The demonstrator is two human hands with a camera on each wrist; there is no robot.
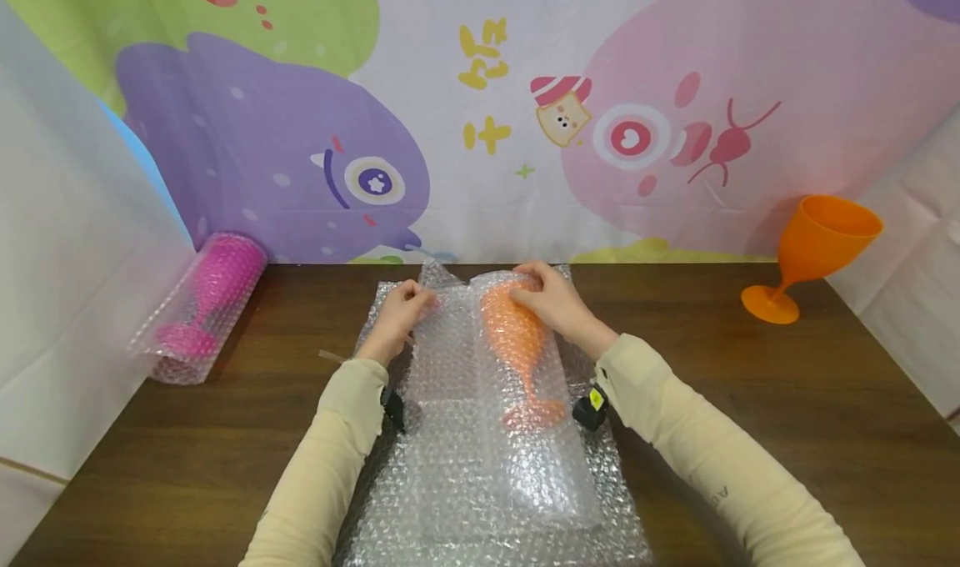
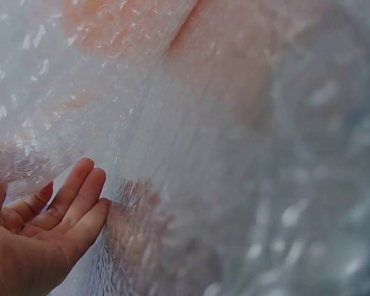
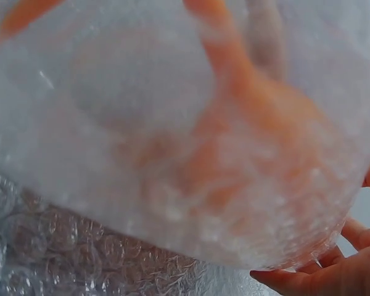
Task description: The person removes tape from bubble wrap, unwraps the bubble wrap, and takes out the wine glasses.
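Note:
An orange goblet [image 1: 517,333] lies under clear bubble wrap [image 1: 450,467], its bowl toward the back and its foot toward the front. My left hand [image 1: 395,321] pinches the wrap's upper left edge in the head view; in the left wrist view that hand [image 2: 49,234] has several fingers extended against the film. My right hand [image 1: 558,304] holds the wrap's top right edge beside the goblet's bowl, thumb on top. In the right wrist view the fingers of the right hand [image 3: 339,265] touch the film's rim, and the goblet [image 3: 259,105] shows blurred through it.
A pink goblet [image 1: 213,288] rolled in bubble wrap lies at the left by the wall. At the right back an unwrapped orange goblet [image 1: 821,238] stands on the brown table [image 1: 712,400]. A cartoon-printed cloth [image 1: 465,200] hangs behind the table.

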